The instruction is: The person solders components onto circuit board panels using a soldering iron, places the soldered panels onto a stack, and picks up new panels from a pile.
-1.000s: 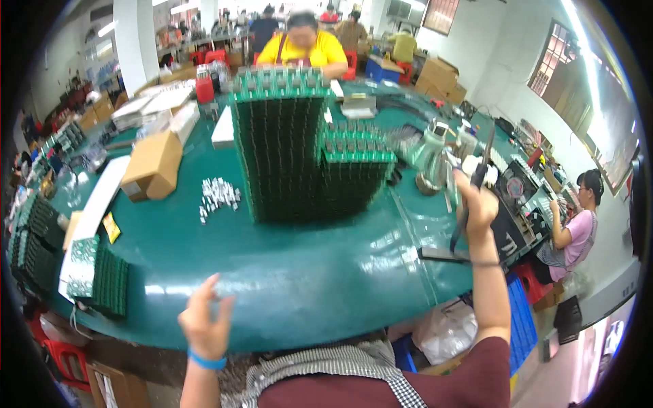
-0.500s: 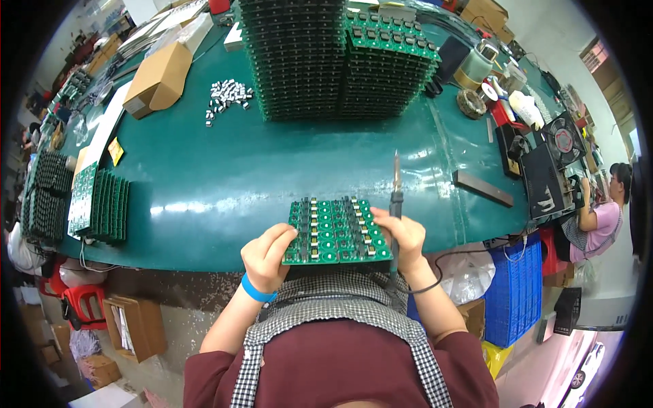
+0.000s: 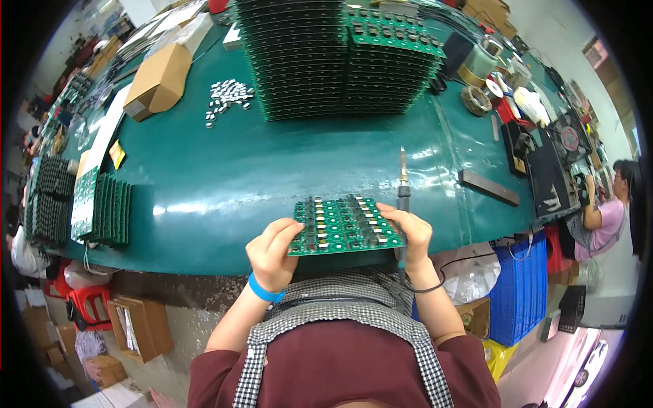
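Observation:
A green circuit board panel (image 3: 348,224) with rows of dark and white components is held up at the table's near edge. Its left edge is pinched by my left hand (image 3: 272,250), which has a blue band (image 3: 264,290) round the wrist. My right hand (image 3: 412,234) grips the panel's right edge and also holds a soldering iron (image 3: 404,193). The iron's bare tip points away from me, and its black cord loops down beside my right wrist. The fingers beneath the panel are hidden.
Tall stacks of circuit boards (image 3: 299,64) stand ahead. Loose small white parts (image 3: 228,96) lie left of them, near a cardboard box (image 3: 158,81). More boards (image 3: 109,207) stand at left. A dark bar (image 3: 488,188) and a fan (image 3: 566,134) are at right, near another person (image 3: 609,211).
The panel's near edge has risen a little and the panel tilts more. Both hands have shifted slightly right in the view with it. The soldering iron stays in my right hand.

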### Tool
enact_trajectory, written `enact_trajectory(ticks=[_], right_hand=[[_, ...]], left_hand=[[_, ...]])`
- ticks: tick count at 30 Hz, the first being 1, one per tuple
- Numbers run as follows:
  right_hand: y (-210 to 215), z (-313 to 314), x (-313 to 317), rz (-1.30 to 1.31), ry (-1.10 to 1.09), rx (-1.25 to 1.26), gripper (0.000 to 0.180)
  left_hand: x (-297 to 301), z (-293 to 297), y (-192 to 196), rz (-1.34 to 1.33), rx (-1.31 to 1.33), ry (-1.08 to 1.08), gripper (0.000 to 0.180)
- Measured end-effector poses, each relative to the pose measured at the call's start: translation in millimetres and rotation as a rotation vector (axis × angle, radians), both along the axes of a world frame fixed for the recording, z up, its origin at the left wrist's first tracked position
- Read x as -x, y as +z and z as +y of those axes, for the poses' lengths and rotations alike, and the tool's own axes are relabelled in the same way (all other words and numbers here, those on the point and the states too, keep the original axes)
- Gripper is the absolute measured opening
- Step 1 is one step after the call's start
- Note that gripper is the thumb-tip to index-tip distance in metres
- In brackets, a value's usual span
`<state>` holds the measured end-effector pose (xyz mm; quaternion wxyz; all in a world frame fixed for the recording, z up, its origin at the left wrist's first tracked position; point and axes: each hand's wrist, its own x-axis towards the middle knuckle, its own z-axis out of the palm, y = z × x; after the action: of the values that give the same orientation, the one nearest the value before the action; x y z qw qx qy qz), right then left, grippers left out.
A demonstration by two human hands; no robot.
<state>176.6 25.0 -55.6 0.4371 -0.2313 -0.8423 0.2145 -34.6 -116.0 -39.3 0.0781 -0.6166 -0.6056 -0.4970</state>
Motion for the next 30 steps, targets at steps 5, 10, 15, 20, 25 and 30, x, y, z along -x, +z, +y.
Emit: enact_trajectory(ticks=[5, 10, 15, 20, 25, 30], right_hand=[[-7, 0, -9, 0.062, -0.021, 0.131, 0.023], [-5, 0, -6, 0.078, -0.016, 0.156, 0.022], [-9, 1, -7, 0.077, -0.013, 0.121, 0.022], [-6, 1, -6, 0.073, 0.002, 0.083, 0.022], [-3, 0, -5, 0.068, -0.010, 0.091, 0.022], [-4, 0, -6, 0.078, -0.025, 0.062, 0.021]], left_hand=[[-8, 5, 9, 0.122, -0.018, -0.005, 0.044], [-9, 5, 11, 0.130, -0.028, 0.008, 0.042], [-8, 6, 8, 0.129, -0.019, 0.013, 0.044], [-7, 4, 6, 0.098, 0.000, 0.005, 0.046], [-8, 3, 6, 0.095, 0.003, 0.017, 0.047], [-9, 2, 4, 0.092, 0.003, 0.004, 0.047]])
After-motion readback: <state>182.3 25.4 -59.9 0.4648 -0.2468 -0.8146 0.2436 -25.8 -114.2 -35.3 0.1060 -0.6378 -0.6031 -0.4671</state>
